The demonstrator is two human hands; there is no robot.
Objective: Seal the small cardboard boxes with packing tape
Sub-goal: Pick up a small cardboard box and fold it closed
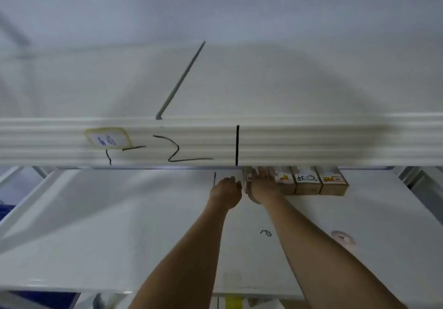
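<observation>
Several small cardboard boxes stand in a row at the back of the white shelf (119,224), under a white beam. Three of them (308,181) show printed labels on top. My right hand (261,186) lies over the leftmost box (248,178), fingers reaching along its top and thumb at its left side, hiding most of it. My left hand (226,190) is just left of that box with its fingers curled, fingertips close to the box's side. Contact there is not clear. No packing tape shows.
The white ribbed beam (311,143), with black marker lines and a taped label (107,139), crosses the view above the boxes. A round pinkish disc (344,239) and a small black squiggle (265,232) lie on the shelf at the right. A grey rod (182,78) slants above.
</observation>
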